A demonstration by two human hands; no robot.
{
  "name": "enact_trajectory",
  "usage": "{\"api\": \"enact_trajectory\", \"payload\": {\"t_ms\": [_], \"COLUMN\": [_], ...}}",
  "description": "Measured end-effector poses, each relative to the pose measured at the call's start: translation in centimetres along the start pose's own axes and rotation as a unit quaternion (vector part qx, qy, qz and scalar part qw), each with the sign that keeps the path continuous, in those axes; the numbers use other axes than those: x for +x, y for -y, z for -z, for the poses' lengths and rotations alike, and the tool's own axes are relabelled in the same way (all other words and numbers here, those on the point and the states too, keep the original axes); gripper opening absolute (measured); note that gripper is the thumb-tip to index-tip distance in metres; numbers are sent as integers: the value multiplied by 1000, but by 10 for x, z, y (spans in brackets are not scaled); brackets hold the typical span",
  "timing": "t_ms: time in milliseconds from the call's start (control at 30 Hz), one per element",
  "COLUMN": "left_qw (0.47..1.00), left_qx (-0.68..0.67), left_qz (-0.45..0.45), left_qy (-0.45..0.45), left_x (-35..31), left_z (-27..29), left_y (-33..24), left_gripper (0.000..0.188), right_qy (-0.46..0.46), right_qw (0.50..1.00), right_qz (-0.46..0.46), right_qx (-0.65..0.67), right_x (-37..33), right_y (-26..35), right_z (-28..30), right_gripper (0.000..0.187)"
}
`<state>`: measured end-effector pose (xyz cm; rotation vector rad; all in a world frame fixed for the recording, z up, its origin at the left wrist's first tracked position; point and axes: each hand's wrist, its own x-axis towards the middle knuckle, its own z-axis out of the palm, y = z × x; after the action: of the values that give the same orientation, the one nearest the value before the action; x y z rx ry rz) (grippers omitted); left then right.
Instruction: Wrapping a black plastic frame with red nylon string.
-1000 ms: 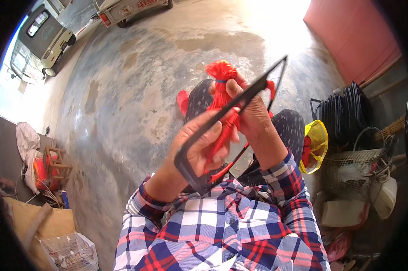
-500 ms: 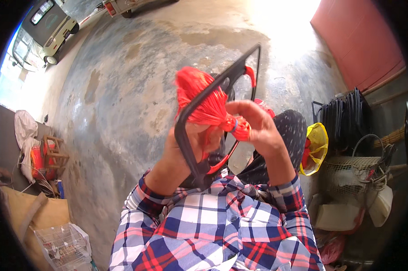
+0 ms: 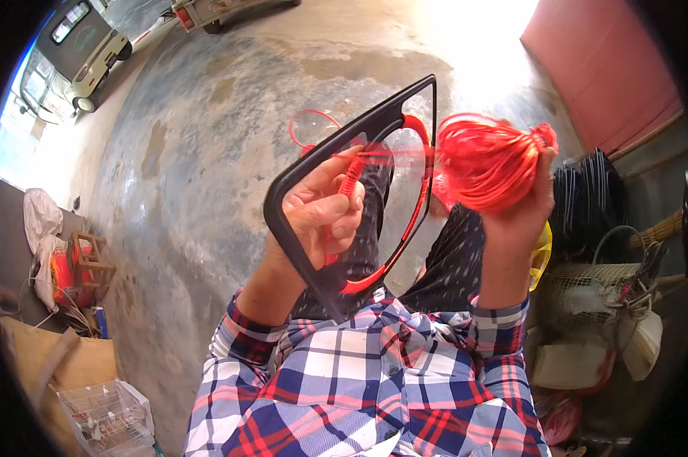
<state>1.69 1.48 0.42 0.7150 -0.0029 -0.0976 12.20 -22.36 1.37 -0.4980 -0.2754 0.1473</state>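
Observation:
A black frame (image 3: 313, 177) with a rounded outline tilts up in front of me, its inner curved bar wound with red cord in places. Through the frame's opening, my left hand (image 3: 325, 213) grips a red cord-wound stretch, thumb and fingers closed on it. My right hand (image 3: 515, 228), at the right, is closed round a thick bundle of red cord (image 3: 485, 164); its fingers are mostly hidden behind the strands. Blurred red strands run from the bundle across the opening to my left hand. A loose loop of red cord (image 3: 313, 112) sticks out beyond the frame's left side.
Stacked black frames (image 3: 587, 186) stand at the right, beside a yellow-rimmed bag (image 3: 542, 255) and a wire mesh basket (image 3: 587, 297). A wooden stool (image 3: 91, 263) and a white wire cage (image 3: 104, 415) are at the left. A three-wheeled vehicle (image 3: 85, 53) stands far left on the concrete floor.
My right hand has carried the cord bundle from left of the frame through to its right side. Strands now stretch between my hands. My left hand now grips the cord-wound part.

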Motion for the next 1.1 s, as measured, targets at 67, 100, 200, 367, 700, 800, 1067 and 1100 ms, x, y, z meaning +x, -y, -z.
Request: {"api": "enact_trajectory", "payload": {"t_ms": [67, 100, 200, 367, 700, 800, 1067, 1100], "left_qw": [1000, 1000, 998, 1000, 993, 987, 962, 974], "left_qx": [-4, -4, 29, -14, 94, -31, -206, -157], "left_qz": [-1, -1, -43, 5, 45, 122, 171, 136], "left_qy": [-5, -4, -20, -6, -49, 99, 52, 92], "left_x": [1, 3, -2, 2, -7, -3, -1, -2], "left_z": [4, 8, 18, 18, -38, -35, -31, -19], "left_y": [-3, -2, -3, -6, 0, 7, 14, 15], "left_gripper": [52, 52, 41, 34, 34, 41, 47, 42], "right_qy": [-51, -51, -24, 108, 100, 150, 251, 212], "right_qw": [992, 992, 852, 770, 968, 963, 927, 931], "right_qz": [91, 92, 121, -68, -160, -219, -108, -136], "right_qx": [-71, -71, -508, -625, -164, -45, -257, -264], "right_x": [5, 1, -15, -41, 16, 17, 21, 15], "right_y": [4, 2, -14, -58, -91, -77, -71, -65], "right_z": [14, 25, 49, 51, -2, -33, -21, -14], "right_gripper": [31, 31, 23, 24, 30, 27, 35, 42]}}
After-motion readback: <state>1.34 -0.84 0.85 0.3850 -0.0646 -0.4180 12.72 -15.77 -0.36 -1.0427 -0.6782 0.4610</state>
